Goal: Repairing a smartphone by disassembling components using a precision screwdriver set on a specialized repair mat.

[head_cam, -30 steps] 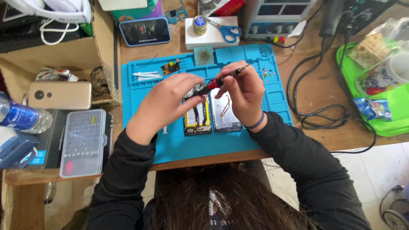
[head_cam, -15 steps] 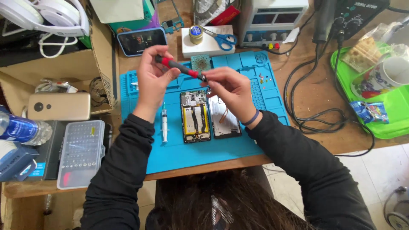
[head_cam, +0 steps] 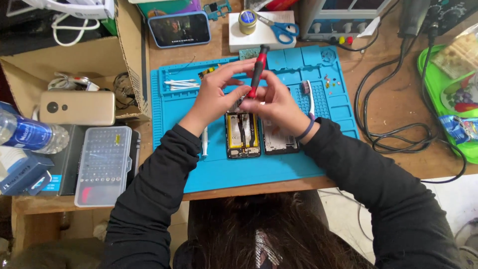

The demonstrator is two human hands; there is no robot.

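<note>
A red and black screwdriver (head_cam: 258,69) stands nearly upright over the blue work mat (head_cam: 169,129). My right hand (head_cam: 276,107) grips its lower shaft, and my left hand (head_cam: 219,92) pinches it at the tip end beside the right. Below the hands lies an opened phone (head_cam: 243,135) with its insides showing, and next to it the detached back panel (head_cam: 279,142). A white tool (head_cam: 204,142) lies left of the phone.
A clear bit case (head_cam: 103,164), a gold phone (head_cam: 77,107) and a water bottle (head_cam: 30,135) sit left. Scissors (head_cam: 279,26), a small tin (head_cam: 247,21) and a blue-cased phone (head_cam: 180,29) lie at the back. Cables (head_cam: 393,114) and a green tray (head_cam: 438,99) are right.
The screwdriver was swung from lying level between the hands to nearly upright. Both hands drew closer together over the opened phone.
</note>
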